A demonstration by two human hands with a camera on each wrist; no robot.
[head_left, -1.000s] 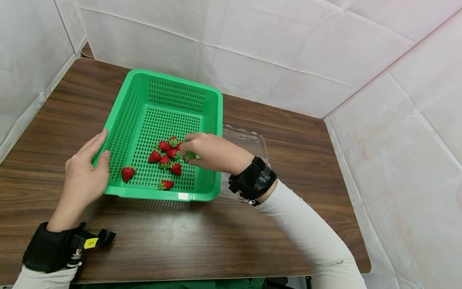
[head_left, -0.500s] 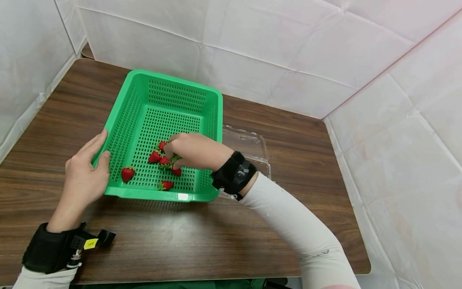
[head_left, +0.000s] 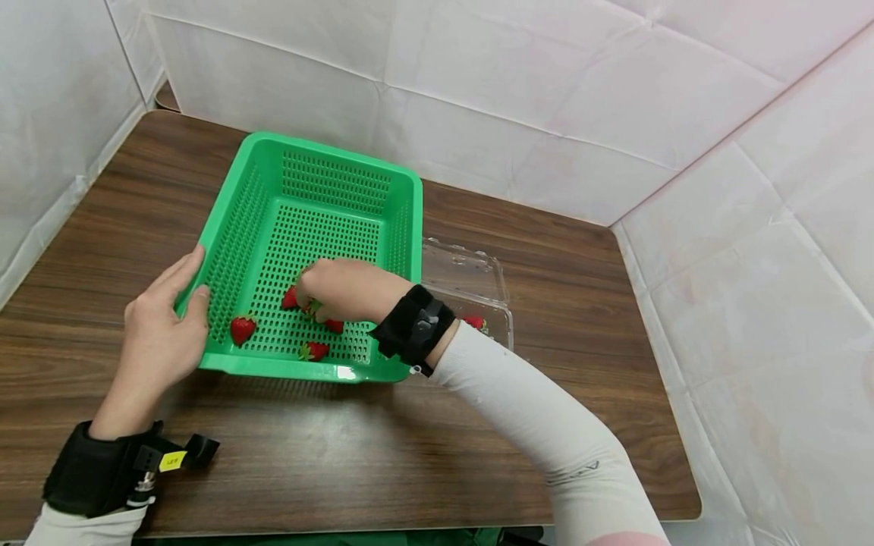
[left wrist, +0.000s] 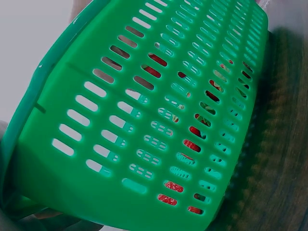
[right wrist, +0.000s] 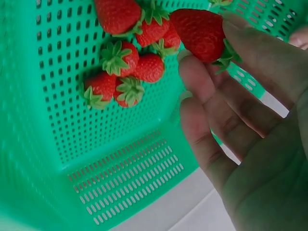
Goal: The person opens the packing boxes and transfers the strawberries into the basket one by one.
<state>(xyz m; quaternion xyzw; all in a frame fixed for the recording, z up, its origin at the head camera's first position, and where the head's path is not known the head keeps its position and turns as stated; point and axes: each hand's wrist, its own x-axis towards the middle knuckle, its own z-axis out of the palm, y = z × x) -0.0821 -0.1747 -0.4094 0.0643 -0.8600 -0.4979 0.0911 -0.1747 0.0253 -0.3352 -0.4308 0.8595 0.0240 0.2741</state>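
A green slotted basket (head_left: 334,154) stands on the table, several strawberries on its floor. My left hand (head_left: 164,318) grips its left rim, thumb over the edge; the left wrist view shows mostly the basket's outer wall (left wrist: 115,192). Inside the basket, my right hand (head_left: 351,290) reaches down over the cluster and hides part of it. In the right wrist view that hand pinches a strawberry (right wrist: 199,33) between thumb and fingers, above a group of others (right wrist: 149,67). Single strawberries lie apart at the left (head_left: 242,329) and near the front wall (head_left: 314,351).
An opened clear plastic clamshell box (head_left: 464,269) lies right of the basket, partly behind it and my right forearm. A strawberry (head_left: 474,322) shows in its nearer half. White sheeting (head_left: 492,98) hangs behind the brown wooden table (head_left: 573,326).
My right hand has moved left, deeper over the strawberry cluster. The strawberry in the clear box has come into sight from behind the forearm. My left hand has kept its place on the rim.
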